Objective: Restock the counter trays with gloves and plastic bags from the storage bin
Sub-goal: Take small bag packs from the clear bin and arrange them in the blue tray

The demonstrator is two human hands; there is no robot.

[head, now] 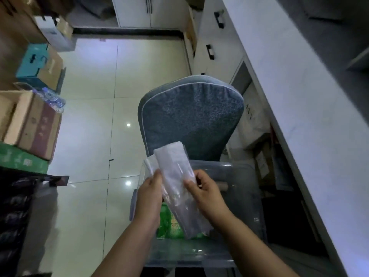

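Observation:
A long clear packet of plastic bags (175, 176) is held upright over the translucent storage bin (235, 176), which rests on a chair. My left hand (149, 194) grips the packet's left edge together with a second thin clear packet (148, 163) behind it. On the packet's right edge, my right hand (205, 190) pinches with thumb and fingers. A green printed package (169, 222) lies inside the bin beneath the packet.
A blue padded chair back (191, 116) rises beyond the bin. The white counter (289, 86) runs along the right, with open shelves of boxes under it. Cardboard boxes (34, 124) are stacked on the left, beside a glossy tiled floor (89, 116).

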